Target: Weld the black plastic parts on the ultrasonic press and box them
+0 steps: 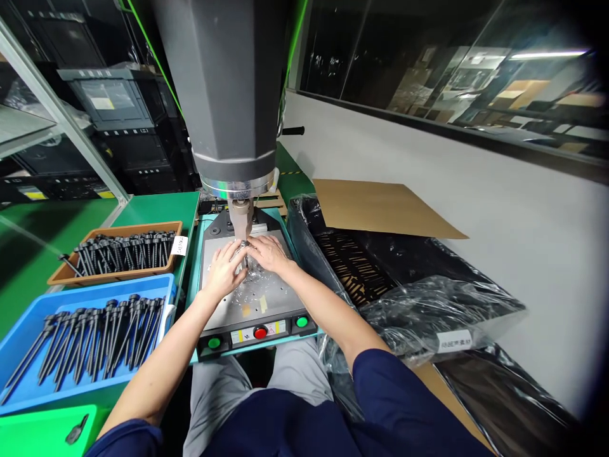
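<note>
Black part (246, 259) sat on the metal plate (238, 309), under the press tip (242, 222). Left hand (224, 270) and right hand (268, 252) closed in around it; couldn't tell gripping from touching. Press head (228, 95) blocked above; orange tray (114, 277) and blue tray (23, 381) flanked left, plastic-wrapped box (409, 304) right. Bare plate lay toward the front button edge.

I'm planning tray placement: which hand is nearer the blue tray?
Left. The left hand is between the blue tray and press tip; the right hand is beyond the tip.
</note>
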A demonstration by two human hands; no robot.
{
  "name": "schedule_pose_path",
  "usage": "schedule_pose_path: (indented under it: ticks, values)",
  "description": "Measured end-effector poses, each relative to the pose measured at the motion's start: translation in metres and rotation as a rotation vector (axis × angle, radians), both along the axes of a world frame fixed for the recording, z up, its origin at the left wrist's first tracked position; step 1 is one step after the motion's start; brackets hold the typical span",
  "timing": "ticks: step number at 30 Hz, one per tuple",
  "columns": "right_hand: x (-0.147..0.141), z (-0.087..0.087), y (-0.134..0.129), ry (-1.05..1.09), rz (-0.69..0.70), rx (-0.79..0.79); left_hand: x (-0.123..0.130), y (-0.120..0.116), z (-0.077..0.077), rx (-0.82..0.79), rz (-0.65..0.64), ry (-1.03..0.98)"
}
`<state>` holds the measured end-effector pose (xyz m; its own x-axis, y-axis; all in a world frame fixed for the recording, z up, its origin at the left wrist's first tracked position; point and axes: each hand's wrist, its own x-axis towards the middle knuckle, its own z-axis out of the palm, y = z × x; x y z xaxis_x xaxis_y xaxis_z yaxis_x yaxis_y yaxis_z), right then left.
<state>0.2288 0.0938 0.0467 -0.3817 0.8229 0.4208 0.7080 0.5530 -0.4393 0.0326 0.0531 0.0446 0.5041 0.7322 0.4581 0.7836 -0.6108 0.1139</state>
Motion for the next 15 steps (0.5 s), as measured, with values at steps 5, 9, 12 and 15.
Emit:
schedule_pose_path:
  ticks: [5, 9, 12, 15]
  values:
    - [0.011, 0.0, 0.006, 0.034, 0.052, -0.029, 0.001, -0.003, -0.002, 0.005, 0.022, 0.015]
    - [0.012, -0.002, 0.018, 0.141, 0.165, -0.059, 0.002, -0.003, -0.002, 0.009, 0.018, 0.02]
    - [0.007, -0.006, 0.024, 0.12, 0.236, -0.06, 0.002, -0.003, -0.004, 0.013, 0.027, 0.02]
    - [0.002, -0.012, 0.025, 0.121, 0.202, -0.036, 0.002, -0.003, -0.006, 0.02, 0.018, 0.013]
